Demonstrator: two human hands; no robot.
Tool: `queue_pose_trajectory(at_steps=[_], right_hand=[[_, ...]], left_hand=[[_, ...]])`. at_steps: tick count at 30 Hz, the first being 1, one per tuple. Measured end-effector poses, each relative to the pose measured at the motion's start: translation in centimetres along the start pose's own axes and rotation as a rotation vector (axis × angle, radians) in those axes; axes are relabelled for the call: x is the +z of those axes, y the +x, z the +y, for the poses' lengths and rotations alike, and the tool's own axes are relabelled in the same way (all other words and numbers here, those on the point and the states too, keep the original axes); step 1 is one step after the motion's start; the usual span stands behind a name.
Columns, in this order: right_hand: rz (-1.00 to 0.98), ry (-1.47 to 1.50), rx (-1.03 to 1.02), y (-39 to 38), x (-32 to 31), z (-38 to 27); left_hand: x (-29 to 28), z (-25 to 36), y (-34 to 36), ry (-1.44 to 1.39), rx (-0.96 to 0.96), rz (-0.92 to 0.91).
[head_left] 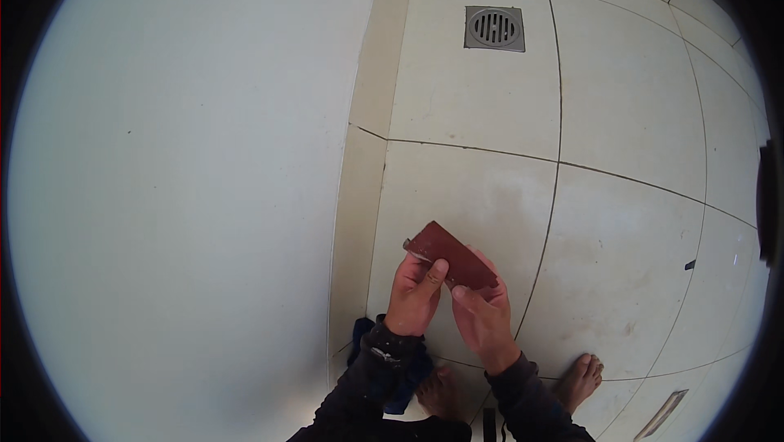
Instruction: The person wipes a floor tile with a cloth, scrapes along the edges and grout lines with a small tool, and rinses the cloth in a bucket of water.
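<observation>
Sheet [457, 256]: just below frame centre, long axis sloping down to the right.
Left hand [414, 299]: we clamp its left part.
Right hand [483, 316]: we clamp its lower-right end.

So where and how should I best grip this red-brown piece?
I'd grip the red-brown piece by its near long edge, coming from your body's side, thumbs on top, fingers beneath. It looks long and flat, slanting with that edge toward you. Your left hand and right hand hold it with thumbs on that side.
</observation>
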State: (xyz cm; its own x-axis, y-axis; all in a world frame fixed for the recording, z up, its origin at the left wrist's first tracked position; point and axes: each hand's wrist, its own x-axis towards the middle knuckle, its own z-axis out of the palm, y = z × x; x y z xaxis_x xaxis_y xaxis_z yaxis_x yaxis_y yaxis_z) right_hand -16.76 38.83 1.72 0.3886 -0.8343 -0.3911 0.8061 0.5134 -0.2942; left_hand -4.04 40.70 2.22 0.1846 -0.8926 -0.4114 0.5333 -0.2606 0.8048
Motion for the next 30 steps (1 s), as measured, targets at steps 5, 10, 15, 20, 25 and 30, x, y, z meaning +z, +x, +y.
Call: queue_pose_trajectory(at_steps=[5, 10, 15, 20, 25, 30], right_hand=[[-0.049, -0.203, -0.333, 3.4, 0.7, -1.0], [-0.033, -0.344, -0.344, 5.8, 0.8, -4.3], [0.025, -0.259, -0.090, 5.6, 0.2, -5.0], [0.073, -0.382, 0.074, 5.1, -2.0, -5.5], [0.157, -0.317, 0.024, 8.3, 0.2, -6.5], [0.242, -0.797, -0.524, 13.3, 2.3, -8.5]], left_hand=[[1.0, 1.7, 4.0, 0.201, 0.026, -0.158], [2.6, 3.6, 5.6, 0.370, 0.065, -0.215], [2.5, 4.2, 5.2, 0.450, -0.078, -0.194], [1.6, 3.5, 5.3, 0.374, -0.209, -0.258], [0.6, 2.9, 7.9, 0.418, -0.134, -0.327], [-1.8, 2.6, 15.9, 0.747, 0.198, -0.256]])
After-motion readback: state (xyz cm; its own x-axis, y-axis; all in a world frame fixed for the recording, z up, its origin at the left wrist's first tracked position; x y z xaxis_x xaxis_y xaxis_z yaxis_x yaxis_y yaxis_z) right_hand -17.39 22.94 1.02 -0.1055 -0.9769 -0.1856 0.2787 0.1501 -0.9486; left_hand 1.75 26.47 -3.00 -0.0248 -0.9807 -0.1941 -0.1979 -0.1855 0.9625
